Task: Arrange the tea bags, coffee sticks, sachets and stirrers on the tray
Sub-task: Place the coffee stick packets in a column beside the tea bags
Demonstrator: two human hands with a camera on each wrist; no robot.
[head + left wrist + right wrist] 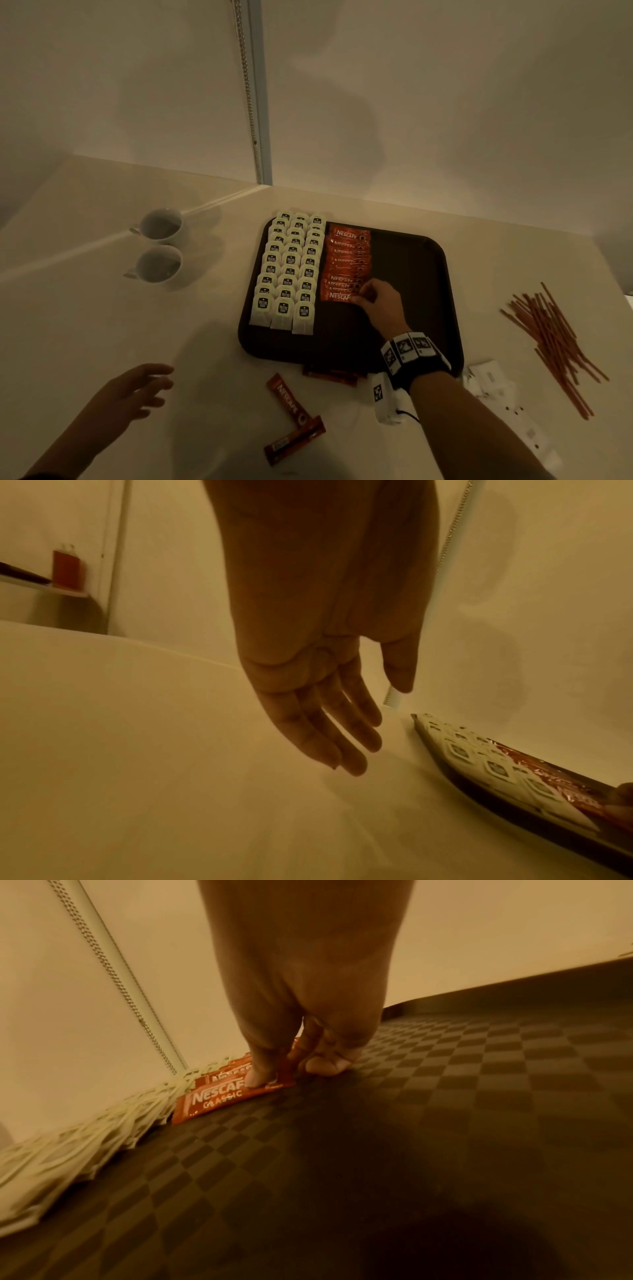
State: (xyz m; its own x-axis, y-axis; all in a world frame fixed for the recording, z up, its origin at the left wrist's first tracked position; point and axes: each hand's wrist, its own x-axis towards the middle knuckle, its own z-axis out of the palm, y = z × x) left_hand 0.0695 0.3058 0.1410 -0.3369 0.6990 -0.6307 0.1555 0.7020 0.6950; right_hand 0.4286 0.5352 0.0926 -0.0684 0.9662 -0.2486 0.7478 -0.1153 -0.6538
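So the tray (428, 274) is roughly half filled. The tea bags (287, 270) are sorted: three neat overlapping columns running from the far edge to the near edge along the tray's left side. Just to the right of them sits a column of red coffee sticks (347, 260), also overlapped, reaching from the far edge to about the middle.

The right hand (378, 303) is on the nearest stick of that column (219, 1099), thumb and fingertips pinching its right end down against the tray floor, so I'd say it's being set or nudged into line. The left hand (325, 696) hangs over the table well to the left of the tray, fingers loose and straight, holding nothing.

Plenty left, by the look of it. Two coffee sticks (294, 419) lie crossed on the table just near of the tray, and a few more poke out from under its near edge (330, 373). White sachets (489, 380) sit off the near right corner, and the stirrers (555, 346) are a loose fan on the table to the right. The whole right half of the tray is still bare.

Two cups (161, 245) sit off to the far left.
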